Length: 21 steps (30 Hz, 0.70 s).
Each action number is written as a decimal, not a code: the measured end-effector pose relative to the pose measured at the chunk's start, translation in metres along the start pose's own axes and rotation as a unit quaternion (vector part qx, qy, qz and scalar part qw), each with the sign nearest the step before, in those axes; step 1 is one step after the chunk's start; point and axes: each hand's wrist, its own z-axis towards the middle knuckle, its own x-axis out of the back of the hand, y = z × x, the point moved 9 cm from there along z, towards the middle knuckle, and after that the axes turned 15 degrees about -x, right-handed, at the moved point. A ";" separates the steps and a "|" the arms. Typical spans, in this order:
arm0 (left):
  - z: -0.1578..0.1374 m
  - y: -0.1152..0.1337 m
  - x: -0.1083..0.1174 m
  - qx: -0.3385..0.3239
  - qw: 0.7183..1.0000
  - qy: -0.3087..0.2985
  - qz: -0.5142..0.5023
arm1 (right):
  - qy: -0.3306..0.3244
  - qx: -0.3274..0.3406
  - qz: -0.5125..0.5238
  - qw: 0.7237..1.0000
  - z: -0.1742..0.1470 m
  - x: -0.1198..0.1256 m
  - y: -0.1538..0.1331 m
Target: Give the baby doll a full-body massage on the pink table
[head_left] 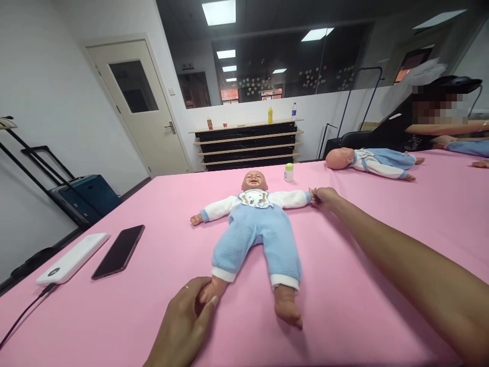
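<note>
A baby doll (256, 227) lies on its back on the pink table cover, arms spread wide and legs apart. It wears a white and light blue fleece outfit with an animal face on the chest. My left hand (187, 316), with a ring on one finger, is closed around the doll's foot on the left side of the view. At the end of the doll's outstretched arm on the right, my right hand (324, 198) grips the doll's small hand. The other foot and the other hand rest free on the cover.
A small green-capped bottle (289, 173) stands beyond the doll. Another doll (376, 160) lies at the back right, near a person in black (405, 120). On the left are a phone (119, 252) and a white power bank (72, 259) with a cable.
</note>
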 end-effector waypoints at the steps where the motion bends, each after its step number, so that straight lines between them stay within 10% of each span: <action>1: 0.000 0.001 -0.001 -0.001 1.000 0.001 -0.001 | 0.009 0.003 -0.009 1.000 -0.001 0.002 0.003; 7: -0.004 0.003 0.000 -0.001 1.000 -0.012 0.020 | 0.104 0.069 -0.097 0.987 -0.039 0.033 0.001; 11: 0.000 -0.004 0.028 -0.010 0.999 0.016 0.027 | 0.223 0.298 -0.264 0.890 -0.152 0.046 -0.005; 16: 0.061 -0.041 0.079 -0.008 0.985 0.131 0.109 | 0.105 0.405 -0.423 0.803 -0.305 0.009 0.098; 21: 0.153 -0.081 0.057 -0.016 0.975 0.058 0.214 | 0.150 0.411 -0.513 0.739 -0.358 -0.028 0.158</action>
